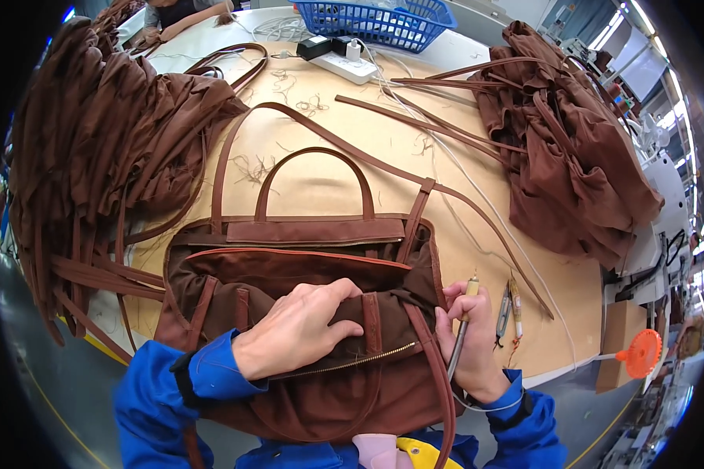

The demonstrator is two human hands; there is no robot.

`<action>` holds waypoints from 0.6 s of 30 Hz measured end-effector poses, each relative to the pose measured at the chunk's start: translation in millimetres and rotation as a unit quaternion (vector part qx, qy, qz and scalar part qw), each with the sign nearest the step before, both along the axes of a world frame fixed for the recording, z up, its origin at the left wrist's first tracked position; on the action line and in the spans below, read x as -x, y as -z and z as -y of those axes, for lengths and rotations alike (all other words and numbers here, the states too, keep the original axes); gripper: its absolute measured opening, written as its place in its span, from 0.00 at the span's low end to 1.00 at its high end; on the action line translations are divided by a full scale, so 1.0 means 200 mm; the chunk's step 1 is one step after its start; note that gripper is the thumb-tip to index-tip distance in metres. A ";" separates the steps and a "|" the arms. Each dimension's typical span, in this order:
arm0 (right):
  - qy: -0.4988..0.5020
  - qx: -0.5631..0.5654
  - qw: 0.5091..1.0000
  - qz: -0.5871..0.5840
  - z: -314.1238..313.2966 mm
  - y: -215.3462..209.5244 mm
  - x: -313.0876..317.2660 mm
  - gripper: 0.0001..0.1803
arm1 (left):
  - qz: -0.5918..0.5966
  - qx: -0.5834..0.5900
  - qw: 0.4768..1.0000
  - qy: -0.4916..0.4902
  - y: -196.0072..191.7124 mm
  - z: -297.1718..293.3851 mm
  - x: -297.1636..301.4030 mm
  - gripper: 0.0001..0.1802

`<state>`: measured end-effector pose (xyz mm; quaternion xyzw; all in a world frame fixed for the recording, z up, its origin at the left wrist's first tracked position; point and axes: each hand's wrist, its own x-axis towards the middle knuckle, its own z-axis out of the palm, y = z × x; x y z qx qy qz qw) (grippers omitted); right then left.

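Observation:
A brown fabric handbag (289, 266) lies open on the tan table (328, 180) in front of me, its two handles and long strap stretched away from me. My left hand (293, 328) presses flat on the bag's near side, just above a brass zipper (352, 362). My right hand (469, 336) grips a slim pen-like tool (461, 328) with a pale handle, its fingers also pinching the bag's right edge by the strap. Blue sleeves cover both forearms.
Heaps of brown bags lie at the left (94, 133) and far right (571, 156). Loose brown straps (430, 117), a white power strip (344, 64) and a blue basket (379, 22) sit at the back. Small snips (503, 313) lie beside my right hand. An orange disc (640, 353) sticks out at the table's right edge.

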<state>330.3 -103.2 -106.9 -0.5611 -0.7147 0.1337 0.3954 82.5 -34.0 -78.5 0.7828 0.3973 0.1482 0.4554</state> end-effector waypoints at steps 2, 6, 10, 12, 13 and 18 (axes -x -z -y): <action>0.003 -0.006 1.000 0.009 -0.01 0.07 -0.03 0.18 | -0.023 -0.045 0.998 -0.039 0.03 0.01 -0.03 0.20; -0.017 -0.033 0.999 0.011 -0.08 0.14 -0.05 0.20 | -0.073 -0.059 0.994 -0.049 0.09 0.00 -0.04 0.22; -0.025 -0.051 0.998 0.003 -0.07 0.15 -0.07 0.20 | -0.100 -0.203 0.974 -0.030 0.03 0.07 -0.07 0.26; -0.028 -0.044 0.999 0.000 -0.06 0.14 -0.07 0.20 | -0.127 -0.341 0.931 0.043 -0.01 0.13 -0.09 0.29; -0.029 -0.038 0.999 -0.004 -0.06 0.14 -0.07 0.20 | -0.138 -0.359 0.918 0.094 -0.03 0.19 -0.11 0.27; -0.048 -0.037 0.998 0.020 -0.08 0.08 -0.07 0.20 | -0.229 -0.356 0.866 0.265 -0.05 0.45 -0.15 0.32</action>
